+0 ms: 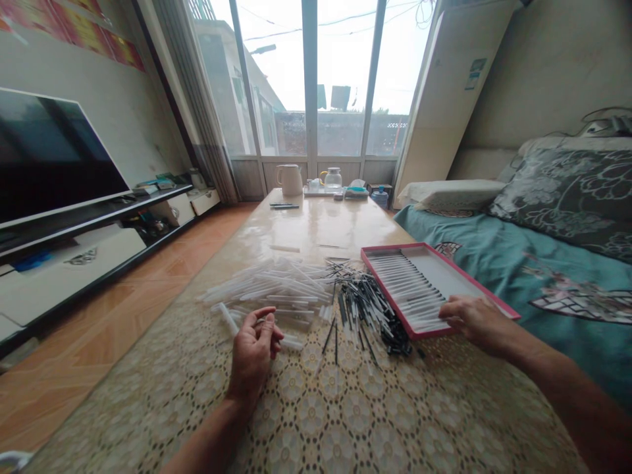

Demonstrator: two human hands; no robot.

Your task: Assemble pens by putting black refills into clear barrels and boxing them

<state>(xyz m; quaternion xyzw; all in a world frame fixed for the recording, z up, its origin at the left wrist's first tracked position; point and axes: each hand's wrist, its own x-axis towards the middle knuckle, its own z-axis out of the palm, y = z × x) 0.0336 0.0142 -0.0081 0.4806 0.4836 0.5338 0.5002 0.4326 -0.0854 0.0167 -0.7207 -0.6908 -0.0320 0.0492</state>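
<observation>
From the head cam I'm seeing the L hand (pixel 253 352) hovering low over the near edge of a pile of clear plastic sleeves (pixel 276 284), thumb and fingertips curling together; I can't tell if it's pinching anything thin. The R hand (pixel 476 321) is reaching over the near rim of a pink-rimmed tray (pixel 447 266), fingers bending down at the near end of a row of sleeved sticks (pixel 412 289); its fingertips are partly hidden, so I can't tell whether they're gripping or just touching. Btwn the hands, a heap of dark sticks (pixel 363 299) is fanning out and crowding the tray's L wall, w/ black bits bunching by its near L corner. A kettle (pixel 291 180) and a glass jug (pixel 333 178) are standing at the far end, well apart from the work. Open room is showing on the near tabletop (pixel 316 415) and mid-table beyond the piles; the R edge is running close to a teal-covered seat (pixel 459 230). Surface is looking smooth and glossy, w/ a round floral pattern up close; sleeves are translucent and tubular, sticks slim and straight, tray flat, rectangular, w/ a pale, plain floor.
</observation>
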